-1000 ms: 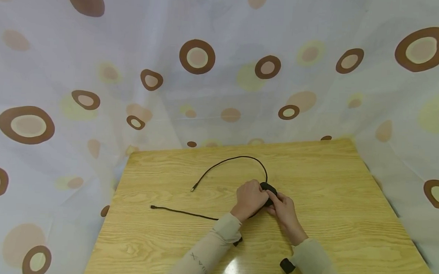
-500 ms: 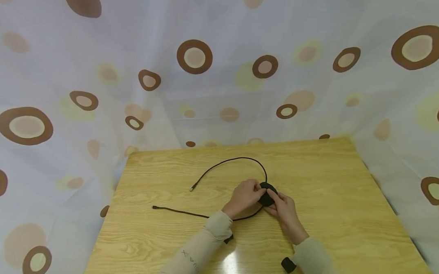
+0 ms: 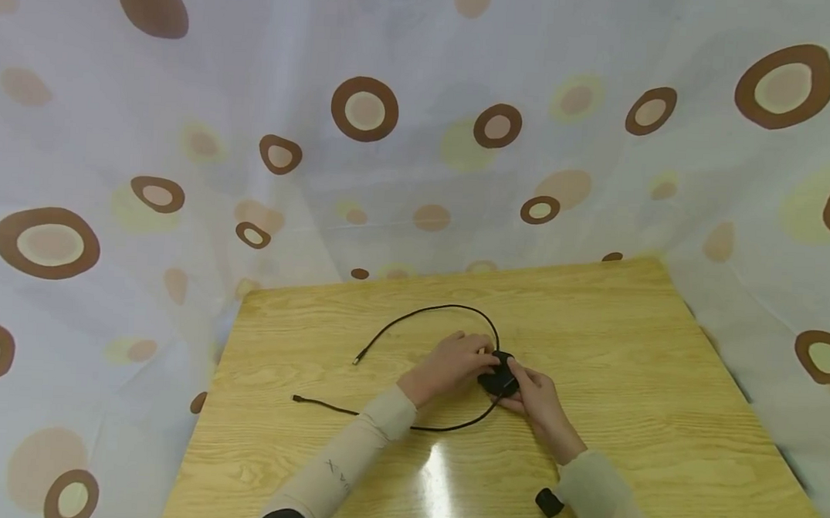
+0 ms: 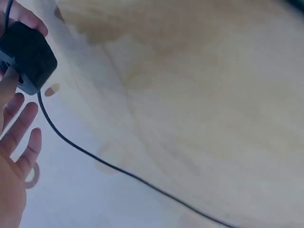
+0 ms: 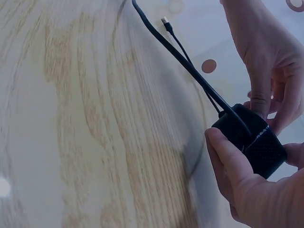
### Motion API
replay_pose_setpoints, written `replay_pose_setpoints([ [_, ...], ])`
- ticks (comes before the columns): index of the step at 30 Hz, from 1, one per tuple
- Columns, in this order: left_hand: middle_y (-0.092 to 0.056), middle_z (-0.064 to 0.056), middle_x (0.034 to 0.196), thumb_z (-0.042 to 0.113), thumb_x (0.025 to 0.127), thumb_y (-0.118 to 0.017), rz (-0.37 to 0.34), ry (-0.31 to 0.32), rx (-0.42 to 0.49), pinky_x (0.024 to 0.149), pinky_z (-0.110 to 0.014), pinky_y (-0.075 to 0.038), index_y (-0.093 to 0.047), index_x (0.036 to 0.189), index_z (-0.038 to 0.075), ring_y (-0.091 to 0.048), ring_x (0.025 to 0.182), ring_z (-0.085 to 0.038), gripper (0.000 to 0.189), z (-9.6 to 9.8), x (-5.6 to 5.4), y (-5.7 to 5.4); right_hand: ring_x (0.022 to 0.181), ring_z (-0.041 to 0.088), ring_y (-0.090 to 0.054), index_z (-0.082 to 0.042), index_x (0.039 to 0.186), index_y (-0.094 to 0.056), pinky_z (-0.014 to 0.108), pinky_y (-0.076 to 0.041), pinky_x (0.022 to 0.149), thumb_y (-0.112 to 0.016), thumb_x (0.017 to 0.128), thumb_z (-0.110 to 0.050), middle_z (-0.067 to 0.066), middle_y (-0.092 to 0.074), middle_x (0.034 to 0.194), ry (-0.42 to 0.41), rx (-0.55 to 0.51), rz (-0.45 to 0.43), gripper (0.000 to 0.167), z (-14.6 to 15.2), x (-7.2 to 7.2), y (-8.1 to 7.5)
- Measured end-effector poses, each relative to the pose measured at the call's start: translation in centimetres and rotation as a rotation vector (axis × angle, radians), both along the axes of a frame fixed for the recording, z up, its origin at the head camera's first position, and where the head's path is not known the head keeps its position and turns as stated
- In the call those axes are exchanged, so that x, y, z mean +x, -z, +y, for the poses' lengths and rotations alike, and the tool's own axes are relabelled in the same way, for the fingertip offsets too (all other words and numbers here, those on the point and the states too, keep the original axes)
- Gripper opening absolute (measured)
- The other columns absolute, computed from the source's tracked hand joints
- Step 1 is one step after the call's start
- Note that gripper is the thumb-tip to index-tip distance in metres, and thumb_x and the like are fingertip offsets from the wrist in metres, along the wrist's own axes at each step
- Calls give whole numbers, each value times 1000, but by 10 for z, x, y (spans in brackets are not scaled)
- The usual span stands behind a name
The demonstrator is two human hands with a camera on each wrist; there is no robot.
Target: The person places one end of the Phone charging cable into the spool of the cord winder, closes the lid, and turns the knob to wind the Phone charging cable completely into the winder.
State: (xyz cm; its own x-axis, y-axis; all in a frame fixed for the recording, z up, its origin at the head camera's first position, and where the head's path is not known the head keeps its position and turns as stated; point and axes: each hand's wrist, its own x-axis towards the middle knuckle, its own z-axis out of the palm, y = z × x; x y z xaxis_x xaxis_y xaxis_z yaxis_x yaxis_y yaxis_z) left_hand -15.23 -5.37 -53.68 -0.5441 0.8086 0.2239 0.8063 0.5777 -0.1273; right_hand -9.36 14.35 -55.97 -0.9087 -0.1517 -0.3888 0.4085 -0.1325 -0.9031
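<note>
In the head view a small black box (image 3: 498,384) is held right of the table's middle, a thin black cable running from each side of it. My right hand (image 3: 542,404) grips the box from the right, thumb over its face. From the left, my left hand (image 3: 452,363) pinches at the box's edge. The left wrist view shows that thumb (image 4: 8,85) at a recess in the box, the remaining fingers spread. White lettering marks the dotted surface of the box (image 5: 266,149) in the right wrist view.
One cable (image 3: 412,314) curves behind the left hand to a metal-tipped plug (image 3: 357,361). The other cable (image 3: 449,429) passes beneath the left forearm to a small dark connector (image 3: 296,398). The wooden table (image 3: 658,424) meets patterned curtains (image 3: 416,243) at the back and sides.
The left hand has shifted slightly left and loosened from a fist over the box to a lighter pinch. The box has turned and moved a little nearer; the front cable bows out more.
</note>
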Motion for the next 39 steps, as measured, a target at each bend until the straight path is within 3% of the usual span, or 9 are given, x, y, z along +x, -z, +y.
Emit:
replay_pose_setpoints([
  [5, -64, 11, 115, 37, 104, -67, 124, 54, -133, 78, -24, -45, -75, 118, 34, -60, 92, -2, 17, 3, -6, -7, 97, 11, -79, 14, 158, -32, 28, -62, 89, -41, 115, -44, 39, -46, 155, -2, -22, -4, 73, 1, 0, -2],
  [10, -66, 10, 109, 43, 108, -59, 125, 20, -92, 77, -24, -45, -75, 110, 28, -60, 85, -3, 22, 4, -5, 0, 100, 9, -77, 13, 159, -30, 32, -62, 94, -39, 115, -43, 38, -45, 156, -13, -35, -3, 72, -1, 0, -4],
  [14, -66, 8, 95, 41, 107, -61, 32, -104, 0, 73, -26, -42, -73, 96, 24, -58, 76, -5, 24, 10, 6, 6, 100, 7, -77, 11, 160, -31, 28, -62, 91, -41, 114, -46, 38, -45, 156, 7, 7, -9, 73, -5, 2, -3],
  [17, -68, 7, 88, 38, 105, -64, -39, -218, 44, 69, -27, -41, -73, 91, 21, -61, 73, -7, 23, 16, 16, 5, 94, 5, -76, 10, 158, -37, 24, -62, 83, -42, 114, -46, 35, -54, 149, 32, 55, -11, 72, -8, 4, -3],
  [20, -71, 5, 85, 35, 104, -64, -122, -324, 98, 69, -29, -42, -75, 92, 19, -64, 75, -11, 23, 22, 23, 4, 87, 2, -73, 7, 155, -44, 20, -61, 78, -44, 113, -47, 22, -66, 135, 54, 93, -9, 69, -11, 4, -4],
  [24, -73, 2, 88, 31, 103, -62, -256, -473, 181, 76, -33, -46, -77, 93, 16, -68, 81, -16, 24, 33, 31, -1, 86, 0, -71, 3, 153, -47, 19, -59, 76, -46, 111, -51, 4, -68, 123, 77, 93, -11, 68, -13, 3, -3],
  [29, -75, -2, 82, 30, 100, -62, -320, -626, 227, 76, -35, -51, -76, 80, 15, -69, 77, -21, 28, 47, 35, -1, 88, 0, -69, 0, 150, -50, 19, -58, 77, -46, 111, -52, -7, -67, 111, 112, 59, -19, 65, -16, 5, -2],
  [33, -72, -2, 74, 28, 97, -62, -354, -694, 222, 76, -36, -52, -70, 70, 17, -66, 69, -23, 31, 54, 35, -3, 88, 1, -71, -1, 150, -50, 20, -59, 79, -46, 112, -49, -11, -68, 107, 137, 6, -20, 62, -18, 8, 0],
  [39, -65, -1, 62, 23, 95, -61, -404, -710, 232, 84, -42, -54, -57, 56, 18, -60, 59, -22, 39, 57, 34, -6, 91, 0, -73, -5, 157, -45, 20, -60, 82, -45, 112, -49, -8, -67, 116, 156, -7, -16, 64, -21, 10, 3],
])
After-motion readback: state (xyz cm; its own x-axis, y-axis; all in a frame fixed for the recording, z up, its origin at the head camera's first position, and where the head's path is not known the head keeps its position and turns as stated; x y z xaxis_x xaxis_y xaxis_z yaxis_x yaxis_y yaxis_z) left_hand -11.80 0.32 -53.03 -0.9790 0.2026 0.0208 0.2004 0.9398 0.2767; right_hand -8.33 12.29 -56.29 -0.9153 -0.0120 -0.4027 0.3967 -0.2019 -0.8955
